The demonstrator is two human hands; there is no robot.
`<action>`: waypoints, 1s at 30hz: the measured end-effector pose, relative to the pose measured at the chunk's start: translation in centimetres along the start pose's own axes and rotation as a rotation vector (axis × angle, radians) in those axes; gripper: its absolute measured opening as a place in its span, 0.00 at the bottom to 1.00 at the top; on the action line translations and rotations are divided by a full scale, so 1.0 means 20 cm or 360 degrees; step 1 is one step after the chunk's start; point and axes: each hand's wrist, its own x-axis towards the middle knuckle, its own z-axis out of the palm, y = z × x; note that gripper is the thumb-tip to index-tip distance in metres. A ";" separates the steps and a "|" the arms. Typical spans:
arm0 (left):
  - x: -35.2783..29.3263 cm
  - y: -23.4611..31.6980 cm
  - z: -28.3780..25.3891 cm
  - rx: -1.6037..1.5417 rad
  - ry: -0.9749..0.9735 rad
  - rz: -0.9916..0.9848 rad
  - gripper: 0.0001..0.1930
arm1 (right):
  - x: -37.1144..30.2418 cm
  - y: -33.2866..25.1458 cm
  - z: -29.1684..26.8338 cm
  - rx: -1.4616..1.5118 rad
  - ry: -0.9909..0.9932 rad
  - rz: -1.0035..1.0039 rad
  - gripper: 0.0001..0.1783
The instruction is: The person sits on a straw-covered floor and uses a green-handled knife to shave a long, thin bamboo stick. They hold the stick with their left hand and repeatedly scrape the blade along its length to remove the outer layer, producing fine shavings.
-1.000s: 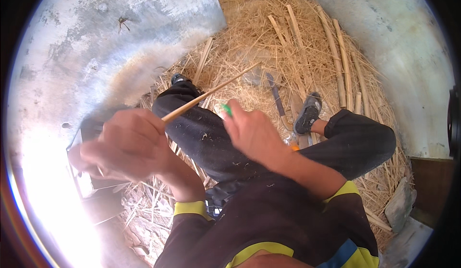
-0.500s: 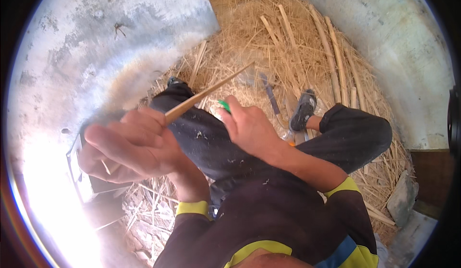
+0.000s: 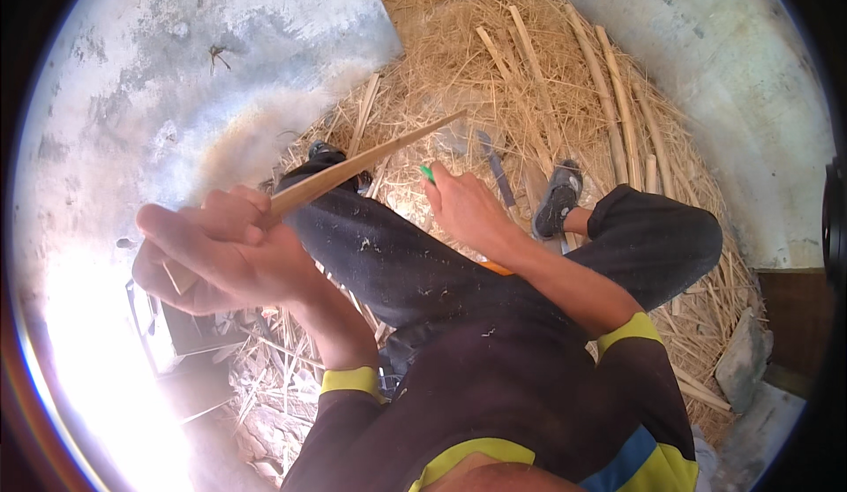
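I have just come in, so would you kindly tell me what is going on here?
A seated person grips a long, tapering wooden strip in the left hand. The right hand holds a small green object, mostly hidden by the fingers, apart from the strip. A bladed tool lies near the right shoe, and several sticks lie on the straw.
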 end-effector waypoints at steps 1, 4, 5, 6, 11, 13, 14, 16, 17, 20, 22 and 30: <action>0.01 0.00 0.00 -0.0015 -0.0009 0.0011 0.23 | 0.00 -0.02 -0.01 0.0035 0.0001 -0.0079 0.16; -0.01 0.02 -0.04 0.0010 -0.0161 0.0016 0.15 | -0.02 -0.21 -0.08 0.0163 -0.0082 -0.0119 0.16; -0.01 0.02 -0.03 -0.0004 -0.0231 0.0029 0.12 | 0.00 -0.19 -0.07 0.0196 -0.0106 -0.0031 0.15; -0.01 0.01 -0.04 0.0016 -0.0251 0.0034 0.12 | 0.00 -0.16 -0.04 0.0230 -0.0128 0.0061 0.15; 0.04 -0.04 -0.13 0.0022 -0.0367 0.0092 0.12 | 0.02 -0.08 -0.06 0.0132 -0.0041 -0.0151 0.15; 0.01 -0.01 -0.07 0.0026 -0.0237 0.0046 0.13 | 0.00 -0.11 -0.02 0.0180 -0.0047 -0.0121 0.15; 0.01 -0.01 -0.04 0.0024 -0.0175 0.0037 0.13 | 0.00 -0.11 0.00 0.0209 -0.0040 -0.0117 0.15; 0.02 -0.01 -0.06 0.0011 -0.0232 0.0052 0.15 | 0.08 0.04 0.00 0.0072 -0.0270 0.0226 0.16; 0.02 -0.02 -0.06 -0.0005 -0.0256 0.0062 0.16 | 0.10 0.09 -0.03 -0.0013 -0.0231 0.0194 0.17; 0.00 0.00 -0.07 0.0019 -0.0249 -0.0022 0.26 | 0.07 0.04 -0.03 0.0051 -0.0216 0.0120 0.16; -0.02 0.00 -0.04 0.0062 -0.0188 -0.0057 0.25 | 0.04 -0.04 -0.01 0.0117 -0.0002 -0.0099 0.15; 0.01 -0.02 -0.09 -0.0102 -0.0359 -0.0071 0.22 | 0.04 -0.15 -0.13 0.0276 -0.0099 -0.0094 0.16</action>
